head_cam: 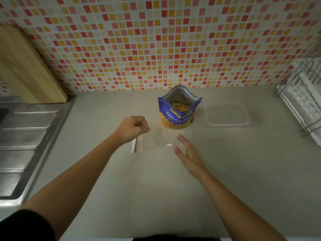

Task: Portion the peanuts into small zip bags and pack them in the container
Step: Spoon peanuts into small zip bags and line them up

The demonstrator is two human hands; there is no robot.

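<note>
A wall of red, orange and cream mosaic tiles (156,40) backs a pale tabletop (173,188), with a steel sink drainboard (26,136) and a leaning wooden board (26,70) to the left and a white dish rack (302,101) to the right. The purple peanut bag (178,110) stands open near the wall, nuts visible in its mouth, and the clear container (227,114) sits just beside it on the right with nothing in it. A clear zip bag (152,143) lies flat in front of the peanut bag, between the two hands. The left hand (132,127) is at the bag's far left corner with its grip curled tight, thumb against forefinger. The film is too transparent to tell whether that grip really has it pinched. The right hand (187,152) hovers at the bag's right edge, its grip slack and spread, holding nothing. Portioning looks barely begun, and the likely trouble lies in the film itself: thin, slippery and nearly invisible, it may slide from a shallow pinch or refuse to part at the zip. More than one bag may be stacked here, so two could lift together. The peanut bag stands close behind the left hand, and a careless lift of that wrist could knock it over and spill nuts across the tabletop.
</note>
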